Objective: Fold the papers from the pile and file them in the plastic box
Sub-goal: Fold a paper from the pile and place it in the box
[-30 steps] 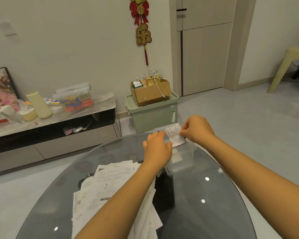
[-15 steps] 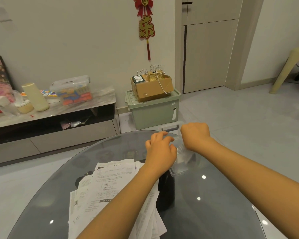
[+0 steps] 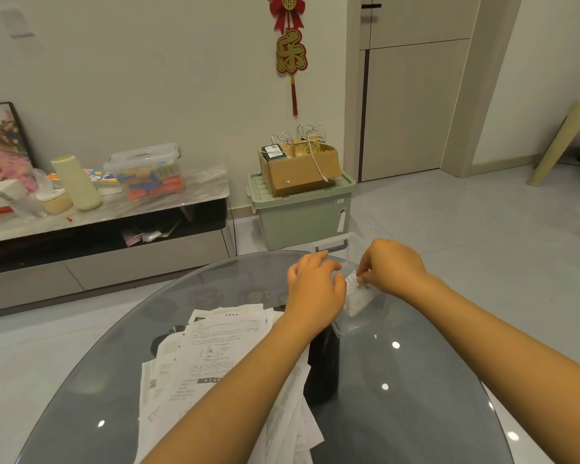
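Note:
A clear plastic box [image 3: 359, 324] stands on the far part of the round glass table [image 3: 416, 380]. My right hand [image 3: 390, 267] pinches a small folded printed paper [image 3: 353, 283] just above the box's opening. My left hand [image 3: 315, 284] hovers beside it over the box's left rim, fingers loosely curled, and I cannot see whether it touches the paper. A loose pile of printed papers [image 3: 215, 349] lies on the table to the left, partly under my left forearm.
Beyond the table on the floor stands a green storage bin [image 3: 302, 219] with a cardboard box [image 3: 298, 169] on top. A low TV cabinet [image 3: 98, 229] with containers runs along the left wall. A pale plastic stool [image 3: 570, 139] is at the far right.
The folded paper, held up above the box a second ago, has been lowered into the box's opening. Both hands dropped toward the box; the right one still pinches the paper.

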A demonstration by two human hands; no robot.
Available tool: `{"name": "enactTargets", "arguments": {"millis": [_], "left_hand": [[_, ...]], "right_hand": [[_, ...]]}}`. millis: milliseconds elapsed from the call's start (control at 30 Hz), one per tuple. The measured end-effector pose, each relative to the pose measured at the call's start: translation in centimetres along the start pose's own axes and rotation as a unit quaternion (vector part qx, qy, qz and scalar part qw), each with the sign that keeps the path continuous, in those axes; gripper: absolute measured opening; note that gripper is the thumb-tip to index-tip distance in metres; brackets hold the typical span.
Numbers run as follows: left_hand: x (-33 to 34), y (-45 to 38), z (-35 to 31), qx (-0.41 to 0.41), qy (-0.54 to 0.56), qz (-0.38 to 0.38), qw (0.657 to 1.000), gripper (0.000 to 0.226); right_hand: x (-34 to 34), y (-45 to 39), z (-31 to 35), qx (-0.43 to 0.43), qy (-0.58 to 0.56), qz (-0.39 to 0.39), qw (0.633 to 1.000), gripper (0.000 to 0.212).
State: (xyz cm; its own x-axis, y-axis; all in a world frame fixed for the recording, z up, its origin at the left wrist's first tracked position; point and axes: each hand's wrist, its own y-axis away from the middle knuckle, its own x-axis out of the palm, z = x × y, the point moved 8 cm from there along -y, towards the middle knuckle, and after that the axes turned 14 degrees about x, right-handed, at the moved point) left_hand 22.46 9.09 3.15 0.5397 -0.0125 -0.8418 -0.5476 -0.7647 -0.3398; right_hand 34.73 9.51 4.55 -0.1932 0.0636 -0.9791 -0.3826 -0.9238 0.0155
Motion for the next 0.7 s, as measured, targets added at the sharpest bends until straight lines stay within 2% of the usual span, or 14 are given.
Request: {"name": "enactTargets", "arguments": {"millis": [300,434,701], "left_hand": [[-4.1,3.8,-1.6,0.001,0.009,-0.046,0.999,0.033],[-5.4,8.1,-1.7,-0.023,-0.005,-0.03,0.999,0.031],[-6.3,16.4,-0.3,-0.083,-0.013,-0.007,0.996,0.029]], "right_hand": [[-1.7,6.0,0.4,-0.067,-0.142,-0.053,0.986,0.016],[-0.9,9.8,1.6,-0.093,-0.183,-0.038,0.978,0.012],[3.3,16.1,5.1,-0.149,-0.217,0.043,0.964,0.01]]}}
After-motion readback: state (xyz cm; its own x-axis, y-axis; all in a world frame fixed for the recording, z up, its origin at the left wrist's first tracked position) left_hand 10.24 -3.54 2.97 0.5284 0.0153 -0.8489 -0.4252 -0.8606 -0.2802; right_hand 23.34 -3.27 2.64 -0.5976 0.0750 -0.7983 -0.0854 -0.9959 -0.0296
